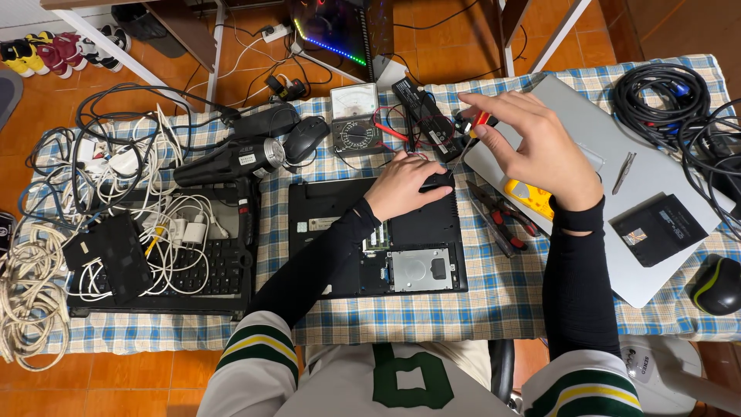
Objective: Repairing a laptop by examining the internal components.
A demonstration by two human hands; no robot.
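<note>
A: Where is the laptop [340, 232] found?

B: It lies opened, underside up, on the checked tablecloth [478, 297]. Its top right corner is pressed by the left hand [405, 185].

A: And the right hand [532, 143]?

B: A red-handled screwdriver [472, 127] is pinched in its fingertips, just above that corner. The hands are kept slightly apart.

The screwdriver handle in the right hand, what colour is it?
Red and black; the screwdriver handle shows best in the head view, pinched in the right hand.

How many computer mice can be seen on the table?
2. One black mouse lies beside the multimeter; a black-and-green mouse lies at the right edge. Cables could hide others.
</note>
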